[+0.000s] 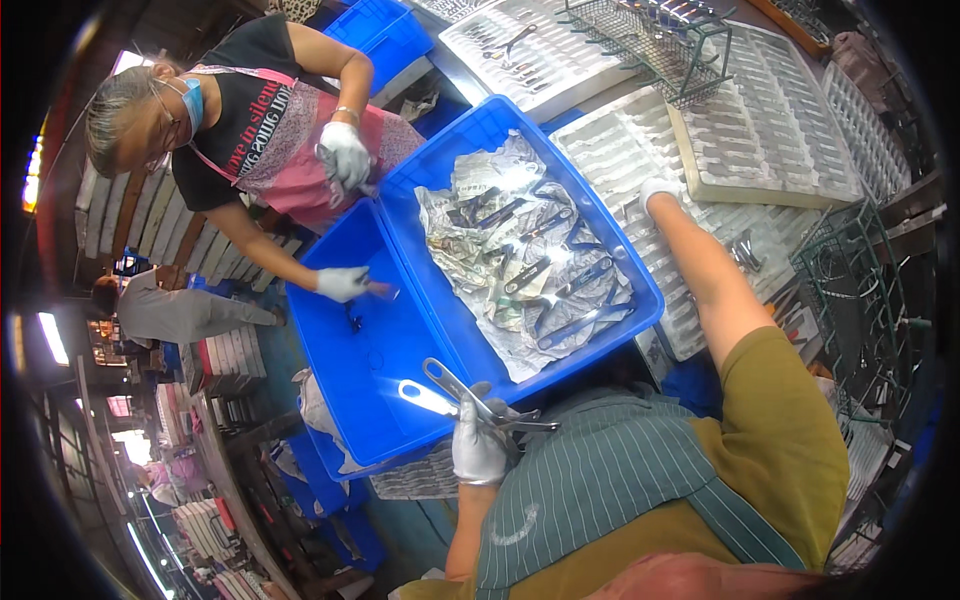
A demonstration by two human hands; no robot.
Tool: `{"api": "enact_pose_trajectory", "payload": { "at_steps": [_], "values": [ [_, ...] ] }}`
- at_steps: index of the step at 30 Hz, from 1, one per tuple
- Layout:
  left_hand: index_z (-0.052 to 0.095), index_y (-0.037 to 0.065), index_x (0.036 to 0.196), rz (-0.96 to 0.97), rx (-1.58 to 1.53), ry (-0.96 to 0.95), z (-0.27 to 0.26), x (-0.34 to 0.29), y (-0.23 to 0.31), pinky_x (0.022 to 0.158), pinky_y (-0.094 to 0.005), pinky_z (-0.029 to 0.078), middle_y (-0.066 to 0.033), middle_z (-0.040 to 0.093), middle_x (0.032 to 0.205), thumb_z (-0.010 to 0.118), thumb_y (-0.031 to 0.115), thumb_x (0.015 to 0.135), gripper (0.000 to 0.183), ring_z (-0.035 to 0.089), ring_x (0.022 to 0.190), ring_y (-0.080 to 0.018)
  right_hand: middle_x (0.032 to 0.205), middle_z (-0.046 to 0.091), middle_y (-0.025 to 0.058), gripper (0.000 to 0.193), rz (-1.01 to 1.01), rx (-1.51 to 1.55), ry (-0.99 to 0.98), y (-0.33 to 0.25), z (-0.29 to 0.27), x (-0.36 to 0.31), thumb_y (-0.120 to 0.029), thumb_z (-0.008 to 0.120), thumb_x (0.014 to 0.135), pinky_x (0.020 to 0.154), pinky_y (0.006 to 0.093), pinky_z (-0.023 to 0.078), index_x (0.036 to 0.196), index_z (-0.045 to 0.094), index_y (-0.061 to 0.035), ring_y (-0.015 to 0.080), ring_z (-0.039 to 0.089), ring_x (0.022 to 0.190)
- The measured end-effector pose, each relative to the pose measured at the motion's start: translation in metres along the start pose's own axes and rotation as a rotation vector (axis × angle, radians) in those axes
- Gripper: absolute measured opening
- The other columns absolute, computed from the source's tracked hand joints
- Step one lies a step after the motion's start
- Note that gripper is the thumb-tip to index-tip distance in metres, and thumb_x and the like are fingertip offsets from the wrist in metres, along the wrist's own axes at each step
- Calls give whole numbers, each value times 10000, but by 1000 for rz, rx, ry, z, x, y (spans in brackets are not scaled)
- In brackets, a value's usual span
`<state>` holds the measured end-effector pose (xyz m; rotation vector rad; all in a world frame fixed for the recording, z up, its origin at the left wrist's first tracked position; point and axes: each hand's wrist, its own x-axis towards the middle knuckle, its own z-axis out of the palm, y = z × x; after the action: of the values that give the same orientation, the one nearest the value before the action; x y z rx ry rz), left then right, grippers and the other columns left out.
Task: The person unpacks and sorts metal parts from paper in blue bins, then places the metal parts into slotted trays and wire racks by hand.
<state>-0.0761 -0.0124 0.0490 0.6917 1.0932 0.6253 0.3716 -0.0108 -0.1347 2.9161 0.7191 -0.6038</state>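
My left hand (pixel 478 448), in a pale glove, is closed round several flat, shiny metal utensils (pixel 448 383). Their handles have rounded ends with a slot, and they fan out over the near edge of the left blue bin (pixel 350 400). My right hand (pixel 660 188) reaches out to the grey moulded tray (pixel 610 150), beside the edge of a thicker tray stacked on it; its fingers are too hidden to read. Between my hands stands another blue bin (pixel 640 310). Crumpled newspaper (pixel 470 270) lines it, with several similar metal utensils (pixel 575 278) lying on top.
A masked co-worker (pixel 260 120) in a pink apron stands across the bins, one gloved hand (pixel 342 284) inside the left bin. Green wire racks (pixel 850 290) stand at the right. A wire basket (pixel 680 45) and a thick moulded tray (pixel 770 120) lie at the back.
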Motion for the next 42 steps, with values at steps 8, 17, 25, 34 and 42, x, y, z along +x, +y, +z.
{"api": "enact_pose_trajectory", "payload": {
  "at_steps": [8, 17, 25, 34, 42],
  "values": [
    [431, 7, 1176, -6, -15, 19, 7, 6, 2, 676, -334, 439, -72, 525, 809, 376, 375, 954, 433, 535, 719, -199, 903, 671, 121, 304, -425, 238, 51, 38, -6, 33, -299, 620, 771, 763, 383, 502, 965, 673, -71, 280, 642, 798],
    [413, -6, 1154, -42, -55, -9, 13, 15, -1, 705, -334, 441, -83, 504, 803, 374, 382, 956, 437, 523, 733, -200, 994, 645, 121, 300, -126, 450, 181, 52, -7, 4, -370, 548, 810, 802, 383, 481, 1017, 646, -176, 283, 614, 926],
    [422, 2, 1150, -27, -49, 27, 13, 12, -4, 717, -339, 435, -89, 502, 820, 374, 380, 955, 428, 519, 754, -200, 996, 632, 118, 321, -181, 102, 42, 44, 13, -28, -340, 621, 754, 818, 393, 474, 1034, 618, -182, 292, 602, 945],
    [418, 9, 1161, -12, 4, 27, 16, 9, -5, 710, -341, 444, -98, 499, 832, 386, 376, 948, 425, 525, 743, -205, 1026, 617, 178, 308, -177, 53, -11, 43, 11, 12, -192, 520, 799, 823, 408, 469, 1081, 579, -83, 324, 593, 975],
    [424, 7, 1167, -23, -7, 71, 13, 9, -6, 699, -339, 448, -105, 494, 862, 389, 375, 947, 431, 523, 756, -210, 1004, 625, 178, 606, 7, 222, 133, 39, -4, 1, -202, 530, 803, 795, 403, 483, 1348, 297, -76, 321, 611, 930]
  ]
}}
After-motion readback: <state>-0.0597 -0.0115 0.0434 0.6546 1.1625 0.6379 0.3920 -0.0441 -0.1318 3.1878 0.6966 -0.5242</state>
